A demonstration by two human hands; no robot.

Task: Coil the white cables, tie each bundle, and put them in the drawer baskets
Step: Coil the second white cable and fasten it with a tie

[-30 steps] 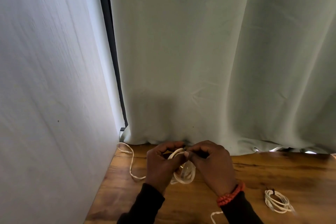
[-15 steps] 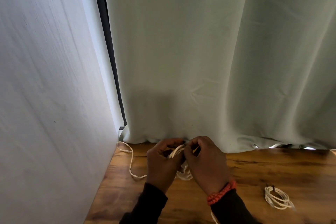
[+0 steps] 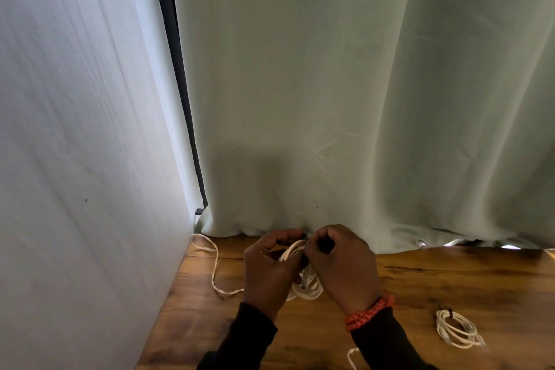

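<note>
While a short white cable end [image 3: 352, 357] lies at the near edge of the wooden tabletop [image 3: 450, 282], a tied white cable bundle [image 3: 456, 329] rests on the right, well apart from the hands. Farther in, the left hand [image 3: 268, 270] and the right hand [image 3: 342, 264] both curl their fingers [image 3: 285, 234] around a coiled white cable [image 3: 304, 287], pinching its top. Its loose tail [image 3: 214, 267] runs left toward the white wall [image 3: 75, 159]. Behind hangs a pale green curtain [image 3: 345, 84].

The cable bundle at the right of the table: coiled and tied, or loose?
Coiled and tied: the bundle lies in neat loops on the table, a dark tie around its top.
</note>
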